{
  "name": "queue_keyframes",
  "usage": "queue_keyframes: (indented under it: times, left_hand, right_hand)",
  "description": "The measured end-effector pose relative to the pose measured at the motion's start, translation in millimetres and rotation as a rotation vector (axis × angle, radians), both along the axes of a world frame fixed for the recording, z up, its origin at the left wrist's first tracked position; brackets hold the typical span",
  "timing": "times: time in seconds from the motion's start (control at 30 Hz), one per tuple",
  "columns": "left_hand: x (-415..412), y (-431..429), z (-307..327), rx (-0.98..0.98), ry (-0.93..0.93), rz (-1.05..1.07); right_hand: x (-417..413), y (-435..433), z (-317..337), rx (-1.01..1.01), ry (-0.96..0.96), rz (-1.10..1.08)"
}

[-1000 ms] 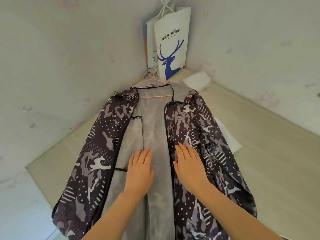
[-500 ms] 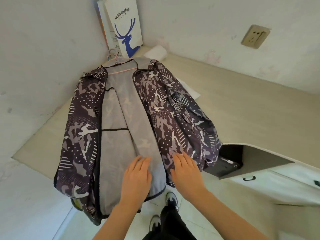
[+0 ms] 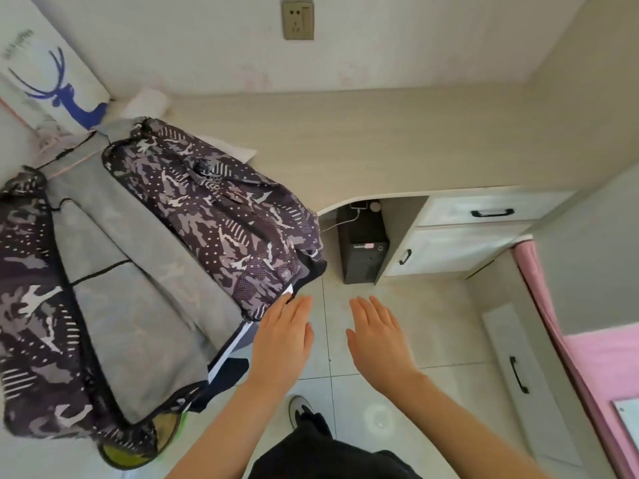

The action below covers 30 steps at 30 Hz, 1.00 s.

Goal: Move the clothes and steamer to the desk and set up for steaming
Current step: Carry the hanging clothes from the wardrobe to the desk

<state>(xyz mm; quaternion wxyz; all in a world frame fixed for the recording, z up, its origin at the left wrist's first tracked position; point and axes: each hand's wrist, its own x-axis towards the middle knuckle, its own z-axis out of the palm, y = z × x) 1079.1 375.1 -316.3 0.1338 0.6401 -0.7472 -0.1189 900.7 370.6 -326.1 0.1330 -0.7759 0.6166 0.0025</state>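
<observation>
A dark camouflage jacket with a grey lining lies opened out on the pale desk, its hem hanging over the front edge. A pink hanger shows at its collar. My left hand hovers flat with fingers apart just off the jacket's hem, its fingertips near the edge. To the right, my right hand is also flat and empty, over the tiled floor. No steamer is in view.
A white paper bag with a blue deer stands in the desk's back left corner. A wall socket sits above the desk. Underneath stand a black computer tower and white drawers. A pink bed is at right.
Both hands have slid off the jacket's lining and hem and now hang past the desk edge. The view has swung right, showing the drawers, tower and bed.
</observation>
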Motion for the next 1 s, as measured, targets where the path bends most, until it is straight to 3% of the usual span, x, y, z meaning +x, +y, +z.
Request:
queue_keyframes:
  times: [0.6,1.0]
  left_hand:
    - [-327,118,-14,0.068,-0.047,-0.575]
    - [-499,161,-16,0.115,-0.036,-0.942]
  right_hand:
    - [-295,216,0,0.011,0.029,-0.561]
    - [-417,316,-6,0.062,-0.013,-0.996]
